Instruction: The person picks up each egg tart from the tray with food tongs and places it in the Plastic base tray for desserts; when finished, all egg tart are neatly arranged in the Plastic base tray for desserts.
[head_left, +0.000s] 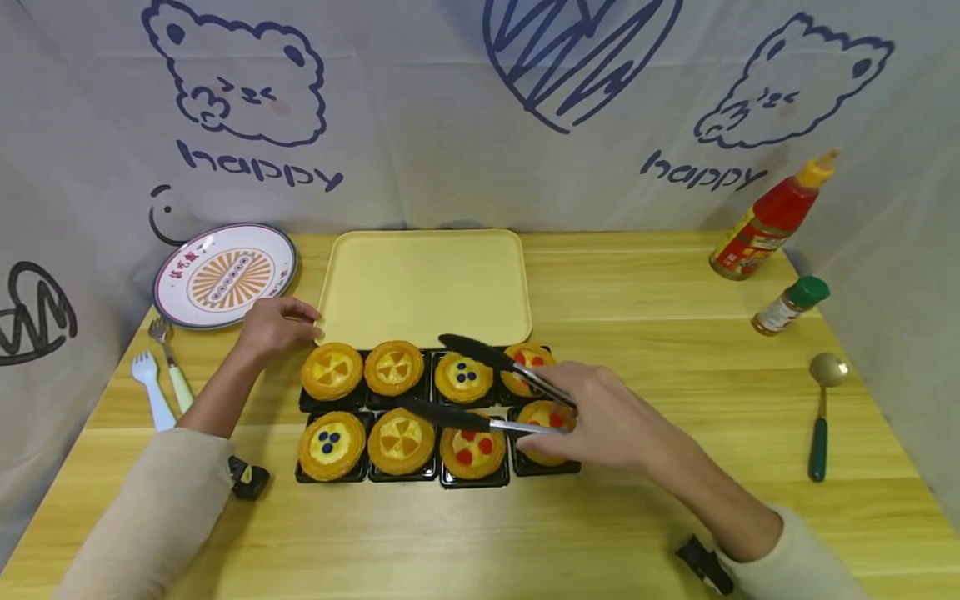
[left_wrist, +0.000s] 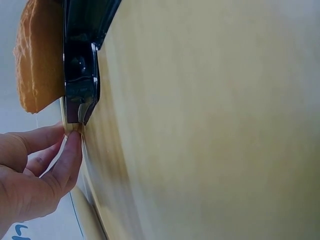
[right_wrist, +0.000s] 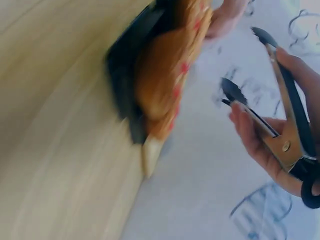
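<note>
My left hand [head_left: 276, 327] is at the front left corner of a pale yellow tray [head_left: 427, 287], its thumb and fingertips pinching the rim in the left wrist view. My right hand [head_left: 607, 421] grips metal tongs [head_left: 480, 351] with black tips. The tongs stand spread, with nothing between their tips, above the right part of two rows of egg tarts. Each tart sits in a small black holder; toppings are orange wedges [head_left: 393, 368], blue dots [head_left: 465, 377] or red pieces [head_left: 474, 454]. The tongs and right hand partly cover the right-hand tarts.
A patterned plate [head_left: 176, 310] stands at the back left, with a small fork [head_left: 178, 383] and a blue fork [head_left: 155, 396] before it. To the right are a red sauce bottle [head_left: 768, 218], a green-capped spice jar [head_left: 787, 307] and a green-handled spoon [head_left: 819, 433]. White cloth [head_left: 465, 167] hangs behind.
</note>
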